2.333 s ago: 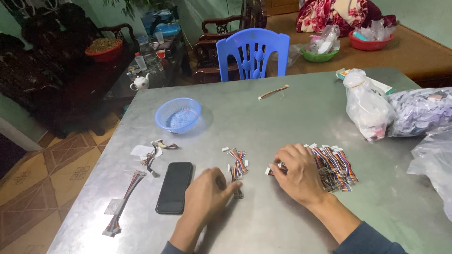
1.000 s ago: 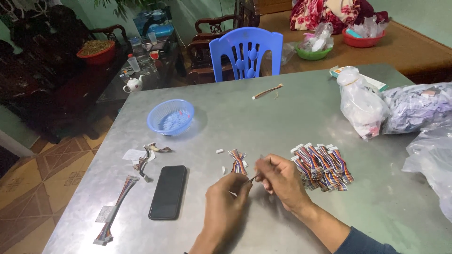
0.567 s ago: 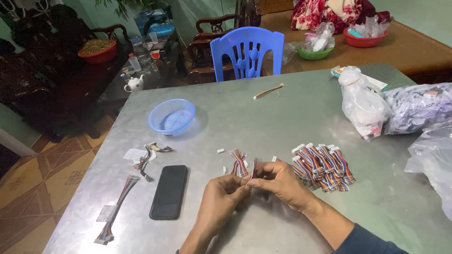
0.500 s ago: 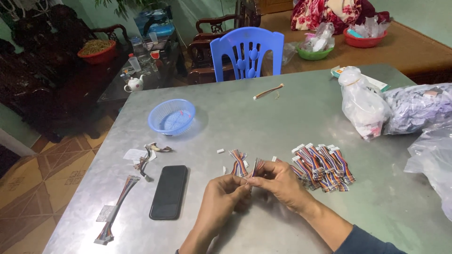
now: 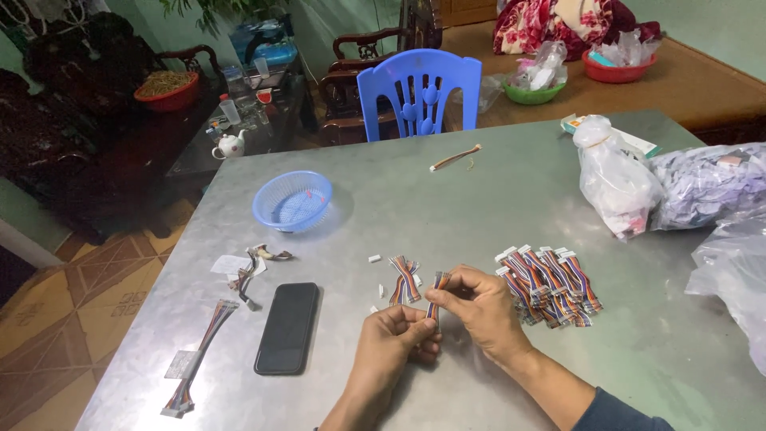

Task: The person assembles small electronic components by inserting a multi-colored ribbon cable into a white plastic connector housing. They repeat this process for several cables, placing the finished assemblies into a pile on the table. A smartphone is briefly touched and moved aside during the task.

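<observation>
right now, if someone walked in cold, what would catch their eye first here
Probably the two hands low in the middle: the left hand and right hand pinch a short multicoloured wire bundle between them. Just right lies a row of similar ribbon cables on the grey metal table, and a blue plastic basket sits farther back left.

My L hand (image 5: pixel 396 339) sits low, fingers curled, thumb & forefinger pinched. R hand (image 5: pixel 479 307) just beside it, knuckles up, fingertips (image 5: pixel 437 294) pinched too. Both forearms angle in from bottom edge, R sleeve dark.
</observation>
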